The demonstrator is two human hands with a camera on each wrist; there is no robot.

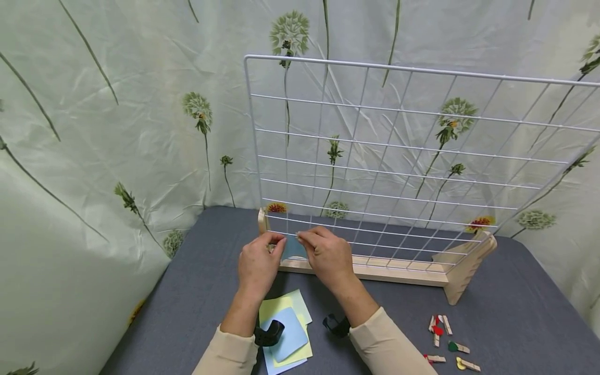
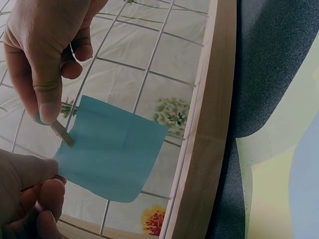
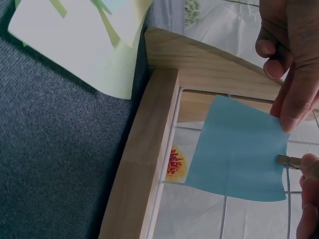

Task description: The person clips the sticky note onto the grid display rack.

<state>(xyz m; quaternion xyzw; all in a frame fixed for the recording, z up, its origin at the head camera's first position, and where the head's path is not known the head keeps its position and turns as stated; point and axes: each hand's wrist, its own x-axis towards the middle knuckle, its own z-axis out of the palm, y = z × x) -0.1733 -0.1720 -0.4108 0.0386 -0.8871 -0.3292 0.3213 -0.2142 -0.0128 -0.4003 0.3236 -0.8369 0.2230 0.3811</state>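
Observation:
A blue paper sheet (image 2: 112, 152) lies against the lower left of a white wire grid (image 1: 375, 151). My left hand (image 1: 259, 263) pinches the sheet's upper left corner between thumb and fingers. Beside it, my right hand (image 1: 329, 258) holds a small wooden clothespin (image 3: 289, 161) by its end. In both wrist views the clothespin's tip overlaps the sheet's top edge, right by a grid wire. The right hand hides the rest of the clothespin in the left wrist view.
The grid stands in a wooden base (image 1: 398, 272) with end supports. Yellow, green and blue paper sheets (image 1: 290, 333) are piled in front of me. Several clothespins with coloured decorations (image 1: 461, 348) lie at the right on the grey cloth (image 1: 201, 291). A flowered curtain (image 1: 140, 104) hangs behind.

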